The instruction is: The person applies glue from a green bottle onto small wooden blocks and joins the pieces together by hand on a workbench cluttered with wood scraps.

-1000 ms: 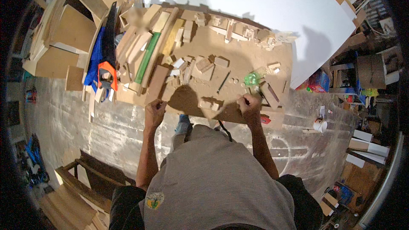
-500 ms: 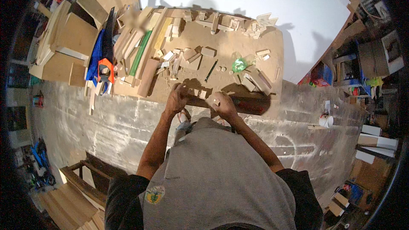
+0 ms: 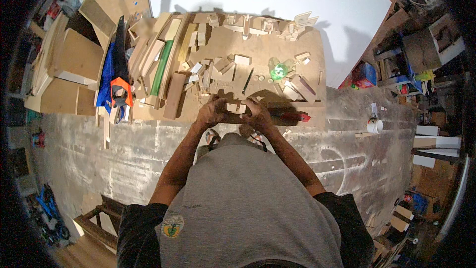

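Small pale blocky wooden piece [image 3: 236, 108] sits between the person's bare hands, at the near edge of the tan, dusty-looking board worktop [image 3: 282, 49]. The left hand [image 3: 210, 113] and the right hand [image 3: 258, 115] meet its opposite ends, fingers bent inward and seemingly pinching it; how firmly cannot be told. It should prove light, stiff and dry to the touch, with little slip, though thin parts could split; the squared ends look the best place to hold. Beyond lie a slim dark pencil-like stick [image 3: 247, 81] and a translucent green plastic thing [image 3: 279, 71], shiny and rounded. Leftward, a flat reddish-brown wooden plank [image 3: 174, 94] shows a smooth, straight-edged face.
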### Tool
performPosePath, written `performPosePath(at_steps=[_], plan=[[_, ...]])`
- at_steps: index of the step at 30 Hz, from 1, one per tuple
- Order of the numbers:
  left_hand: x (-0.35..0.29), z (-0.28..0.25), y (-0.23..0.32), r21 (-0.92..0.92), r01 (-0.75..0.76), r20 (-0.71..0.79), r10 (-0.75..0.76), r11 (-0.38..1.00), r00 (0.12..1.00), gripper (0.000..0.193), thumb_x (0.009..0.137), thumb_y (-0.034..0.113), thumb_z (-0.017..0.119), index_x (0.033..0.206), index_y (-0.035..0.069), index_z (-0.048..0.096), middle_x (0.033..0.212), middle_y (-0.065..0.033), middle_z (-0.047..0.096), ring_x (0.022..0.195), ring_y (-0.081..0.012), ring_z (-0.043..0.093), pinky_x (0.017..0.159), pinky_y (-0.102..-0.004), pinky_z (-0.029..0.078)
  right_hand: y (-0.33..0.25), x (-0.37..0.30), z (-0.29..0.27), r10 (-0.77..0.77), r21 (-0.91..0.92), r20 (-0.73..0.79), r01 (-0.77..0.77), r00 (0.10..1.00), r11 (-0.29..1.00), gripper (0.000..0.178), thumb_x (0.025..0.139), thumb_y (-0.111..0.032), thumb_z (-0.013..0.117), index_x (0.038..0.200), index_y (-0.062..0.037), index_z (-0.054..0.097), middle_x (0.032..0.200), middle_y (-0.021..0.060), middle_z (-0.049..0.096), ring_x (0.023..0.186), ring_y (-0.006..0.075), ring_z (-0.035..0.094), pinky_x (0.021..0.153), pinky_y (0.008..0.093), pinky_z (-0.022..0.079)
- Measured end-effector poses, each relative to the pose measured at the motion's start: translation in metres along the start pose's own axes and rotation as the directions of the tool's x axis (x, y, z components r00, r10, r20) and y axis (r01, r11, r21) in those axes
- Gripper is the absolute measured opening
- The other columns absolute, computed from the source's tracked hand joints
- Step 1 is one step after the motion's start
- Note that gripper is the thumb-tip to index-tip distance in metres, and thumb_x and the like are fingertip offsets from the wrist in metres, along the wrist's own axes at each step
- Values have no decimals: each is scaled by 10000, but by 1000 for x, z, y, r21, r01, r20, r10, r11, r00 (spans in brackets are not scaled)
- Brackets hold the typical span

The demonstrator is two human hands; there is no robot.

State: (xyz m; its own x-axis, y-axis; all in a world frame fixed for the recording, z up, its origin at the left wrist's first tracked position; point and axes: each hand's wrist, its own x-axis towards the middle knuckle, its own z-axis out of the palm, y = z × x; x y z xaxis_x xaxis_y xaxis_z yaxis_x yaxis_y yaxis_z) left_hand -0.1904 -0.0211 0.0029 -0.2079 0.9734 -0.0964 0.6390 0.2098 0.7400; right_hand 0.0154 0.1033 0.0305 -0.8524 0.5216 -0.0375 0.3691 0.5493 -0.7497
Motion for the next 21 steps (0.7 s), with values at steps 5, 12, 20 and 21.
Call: performPosePath(at_steps=[5, 12, 20, 21], plan=[[1, 0, -13, 33, -32, -47, 33, 999, 998, 493, 755, 227, 726, 1218, 110, 602, 1240, -150, 560, 1083, -328, 614, 896, -406, 518, -1, 5, 10, 11, 22, -13, -11, 1000, 1000, 432, 774, -212, 719, 1130, -14, 574, 1027, 177, 580, 929, 343, 605, 817, 432, 477], [1, 1, -25, 65, -141, -66, 145, 988, 987, 480, 746, 180, 718, 1210, 108, 614, 1234, -161, 561, 1073, -329, 619, 907, -401, 515, 17, 7, 24, -122, -87, -152, 110, 981, 990, 356, 767, -129, 706, 1080, -1, 595, 981, 176, 595, 816, 311, 637, 737, 410, 510], [3, 4, -26, 58, -137, -47, 139, 989, 989, 516, 710, 110, 740, 1210, 126, 615, 1269, -153, 547, 1125, -334, 587, 931, -401, 510, 25, 6, 28, -171, -146, -178, 146, 969, 978, 411, 833, -336, 642, 1076, -6, 614, 1048, 194, 600, 909, 361, 624, 812, 442, 492], [4, 5, -27, 69, -134, -38, 137, 989, 990, 519, 708, 114, 744, 1211, 131, 615, 1271, -152, 546, 1133, -334, 582, 935, -403, 508, 25, 6, 26, -135, -133, -146, 116, 980, 984, 445, 843, -384, 625, 1078, -7, 615, 1055, 196, 600, 925, 367, 620, 824, 449, 487]])
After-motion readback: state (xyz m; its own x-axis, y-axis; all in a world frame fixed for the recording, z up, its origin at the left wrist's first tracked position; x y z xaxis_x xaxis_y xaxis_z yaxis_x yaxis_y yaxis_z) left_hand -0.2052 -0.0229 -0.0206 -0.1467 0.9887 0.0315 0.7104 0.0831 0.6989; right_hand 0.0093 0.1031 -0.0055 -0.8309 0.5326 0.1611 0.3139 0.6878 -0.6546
